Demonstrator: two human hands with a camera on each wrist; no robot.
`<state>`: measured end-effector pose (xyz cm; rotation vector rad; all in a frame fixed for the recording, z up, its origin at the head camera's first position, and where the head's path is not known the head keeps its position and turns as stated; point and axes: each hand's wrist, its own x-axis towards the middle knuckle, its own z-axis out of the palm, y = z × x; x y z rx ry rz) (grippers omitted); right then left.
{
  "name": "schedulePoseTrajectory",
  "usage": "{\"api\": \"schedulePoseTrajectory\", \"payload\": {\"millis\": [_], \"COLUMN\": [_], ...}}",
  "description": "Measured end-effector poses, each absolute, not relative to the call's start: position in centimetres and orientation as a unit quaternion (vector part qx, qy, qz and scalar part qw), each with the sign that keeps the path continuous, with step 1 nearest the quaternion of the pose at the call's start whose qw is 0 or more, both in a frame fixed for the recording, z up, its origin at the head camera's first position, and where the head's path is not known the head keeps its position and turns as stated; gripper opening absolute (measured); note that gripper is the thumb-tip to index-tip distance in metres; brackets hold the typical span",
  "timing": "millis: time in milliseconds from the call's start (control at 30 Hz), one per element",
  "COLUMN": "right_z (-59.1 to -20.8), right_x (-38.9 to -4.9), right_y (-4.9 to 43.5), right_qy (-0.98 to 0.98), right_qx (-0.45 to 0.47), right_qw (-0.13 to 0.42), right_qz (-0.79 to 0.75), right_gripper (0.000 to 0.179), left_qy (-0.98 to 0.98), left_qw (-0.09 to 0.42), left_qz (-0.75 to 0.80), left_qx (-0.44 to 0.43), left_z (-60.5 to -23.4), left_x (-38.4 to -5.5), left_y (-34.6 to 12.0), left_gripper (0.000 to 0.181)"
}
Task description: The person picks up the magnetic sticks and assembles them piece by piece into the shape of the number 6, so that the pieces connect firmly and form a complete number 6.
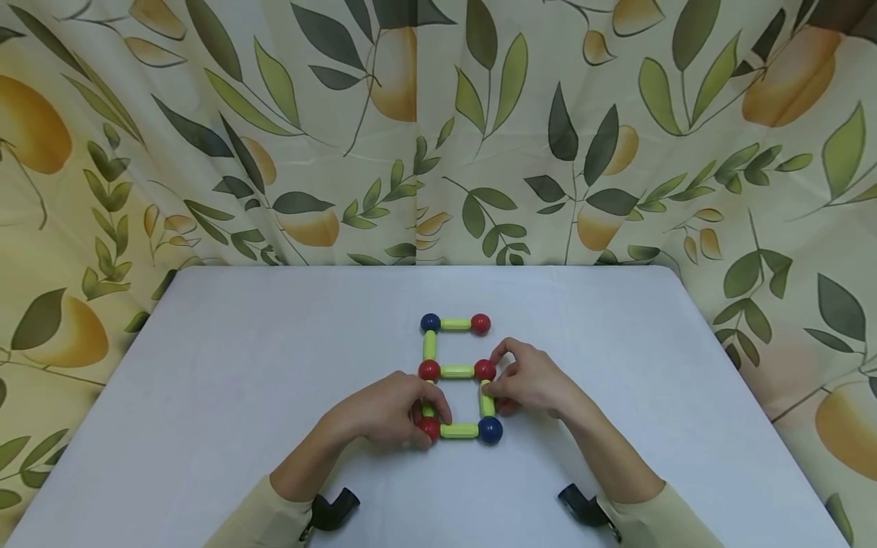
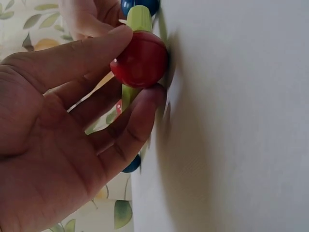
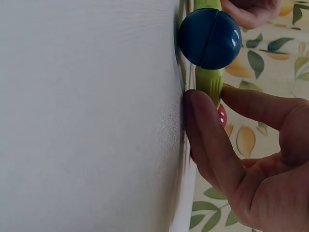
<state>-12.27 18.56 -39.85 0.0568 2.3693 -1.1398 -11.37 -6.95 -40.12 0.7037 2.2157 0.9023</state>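
Red ball (image 2: 140, 59) pinched by left hand (image 1: 384, 415) | right hand (image 1: 530, 380) pinches green rod (image 3: 210, 82) | risk: uneven pull separates joints, ball rolls across table (image 1: 240, 365)

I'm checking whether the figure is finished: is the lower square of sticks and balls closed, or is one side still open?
Closed, as far as visible: right stick and bottom stick meet the blue ball; left hand partly hides the left side.
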Motion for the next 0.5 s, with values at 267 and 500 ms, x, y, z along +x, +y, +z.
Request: {"api": "schedulePoseTrajectory", "payload": {"millis": [267, 500], "right_z": [-39.83, -39.86], "right_x": [-12.91, -13.08], "right_y": [18.28, 18.26], "right_qy": [0.871, 0.871], "right_qx": [0.027, 0.03], "right_qw": [0.248, 0.247], "right_qz": [-0.422, -0.423], "right_gripper": [0.044, 0.045], "left_qy": [0.849, 0.851], "left_qw": [0.306, 0.299], "left_qz": [0.342, 0.34], "left_qx": [0.263, 0.267], "left_z": [-40.1, -40.36], "left_x": [-11.75, -11.8], "left_y": [-7.18, -7.23], "left_gripper": [0.028, 0.029]}}
